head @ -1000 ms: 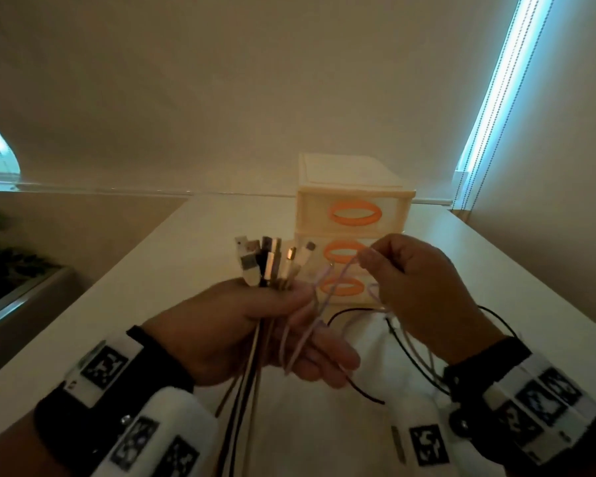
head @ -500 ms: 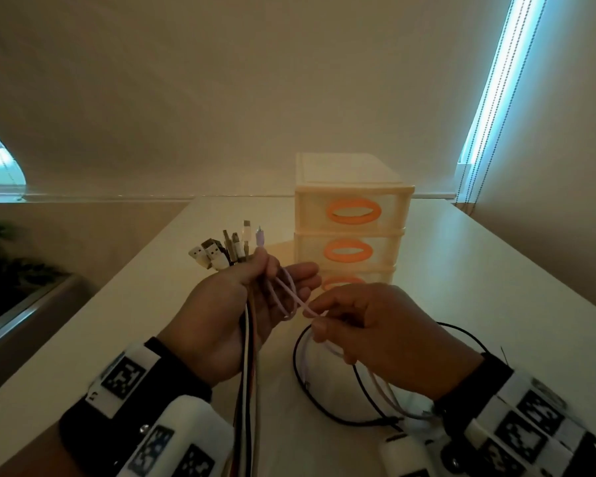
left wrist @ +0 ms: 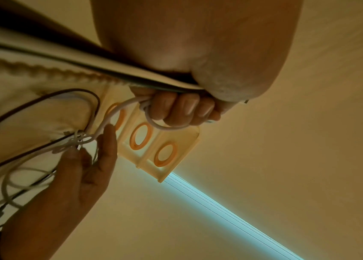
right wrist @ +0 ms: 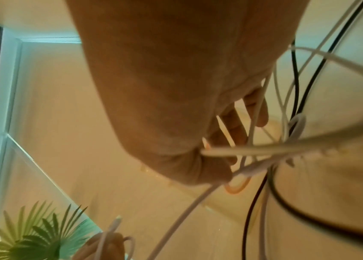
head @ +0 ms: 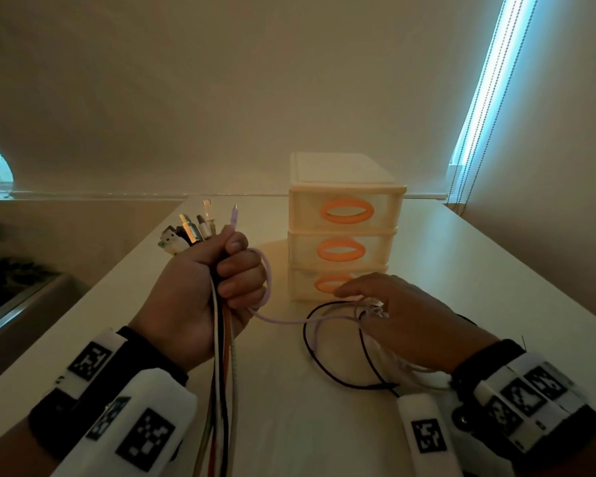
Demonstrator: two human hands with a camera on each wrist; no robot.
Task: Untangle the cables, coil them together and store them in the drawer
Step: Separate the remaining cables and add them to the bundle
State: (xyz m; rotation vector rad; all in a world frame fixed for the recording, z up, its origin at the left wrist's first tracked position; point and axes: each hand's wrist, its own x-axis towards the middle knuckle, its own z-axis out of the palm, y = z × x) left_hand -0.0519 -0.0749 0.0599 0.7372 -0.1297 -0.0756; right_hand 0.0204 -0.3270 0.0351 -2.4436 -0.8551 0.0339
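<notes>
Head view shows our left hand raised above the table, fingers curled tight around a bundle of cables with the plugs fanned out above the fist and the cords hanging down toward us. A pale lilac cable loops off that fist and runs right to a small knot lying on the table, just near the bottom drawer of the three-drawer unit. Our right hand lies over the knot with fingers extended and loosely spread, touching the loose black and white loops rather than pinching any strand that we can make out. The risk, as we judge it, is that pulling the lilac cable while the knot is still snarled would cinch it tighter, or drag the loose loops off the near edge; a slack left grip could also let gathered plugs slip. All drawers look shut. We can read no brand or writing; only square black-and-white marker patterns on both wristbands.
</notes>
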